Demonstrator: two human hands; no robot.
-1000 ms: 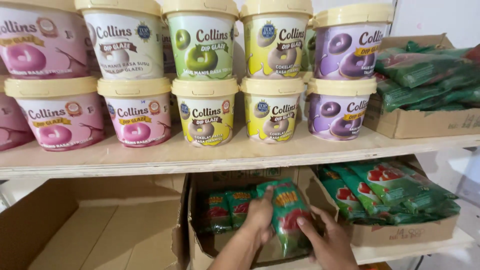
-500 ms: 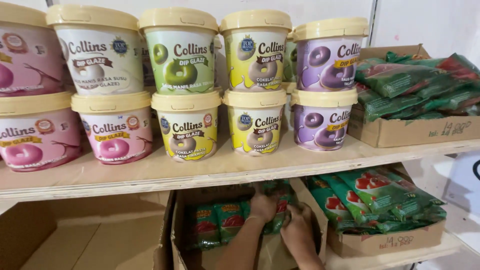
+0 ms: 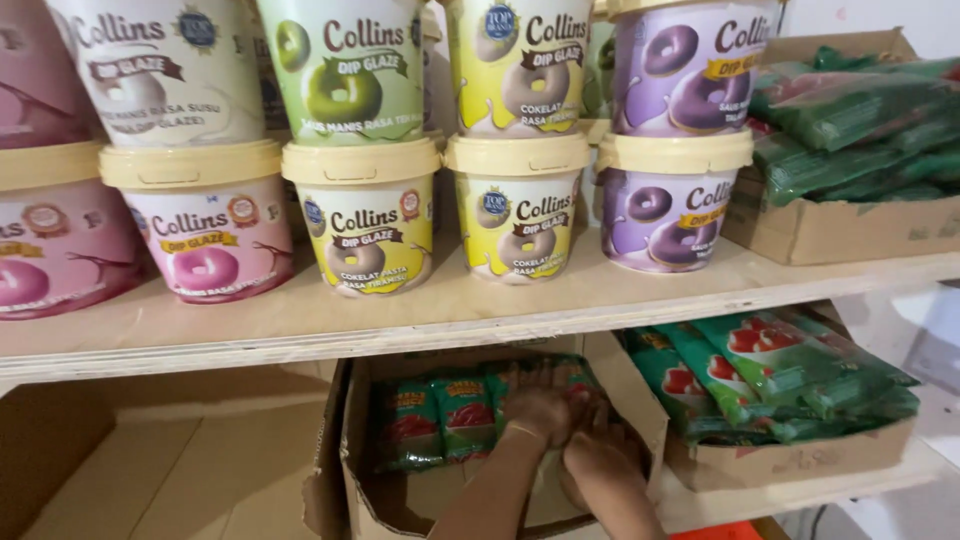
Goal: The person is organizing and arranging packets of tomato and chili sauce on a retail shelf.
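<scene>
Both my hands reach into an open cardboard box [image 3: 345,440] on the lower shelf. My left hand [image 3: 540,412] presses on green packets with a red picture [image 3: 440,415] that stand in a row inside the box. My right hand [image 3: 600,455] lies just right of it, low in the box, against the same packets. The fingers of both hands are partly hidden behind the packets and the shelf's shadow, so their grip is unclear.
A wooden shelf board [image 3: 480,310] runs above the box and carries stacked plastic tubs [image 3: 515,205] with cream lids. Another cardboard box of green packets [image 3: 790,380] stands to the right, a third [image 3: 850,215] on the upper shelf. An empty-looking box [image 3: 180,470] sits at the left.
My hands have pushed the green packet deeper into the box and now sit low inside it. The view has moved closer and shifted so the tubs fill the top.
</scene>
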